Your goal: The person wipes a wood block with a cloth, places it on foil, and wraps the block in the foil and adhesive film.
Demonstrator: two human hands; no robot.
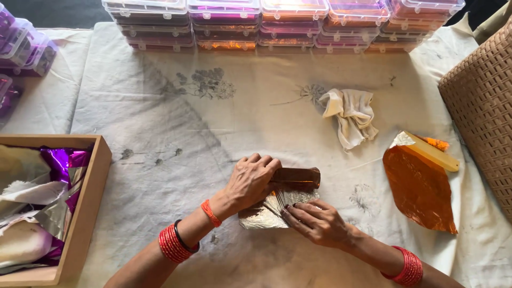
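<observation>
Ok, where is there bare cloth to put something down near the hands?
Bare cloth lies between the wooden tray and the left hand, up to the stacked plastic boxes. A smaller patch sits between the crumpled rag and the silver foil sheet. Right of the right hand is crowded: orange foil, cream bar, wicker basket.

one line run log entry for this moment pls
left hand gripping brown block | right hand pressing silver foil | white cloth underneath

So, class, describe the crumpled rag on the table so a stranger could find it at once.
Start at the row of stacked clear boxes along the table's far edge. Just below them, right of centre, lies the rag. It is the only bunched-up cream cloth, left of the flat orange foil sheet.
</observation>
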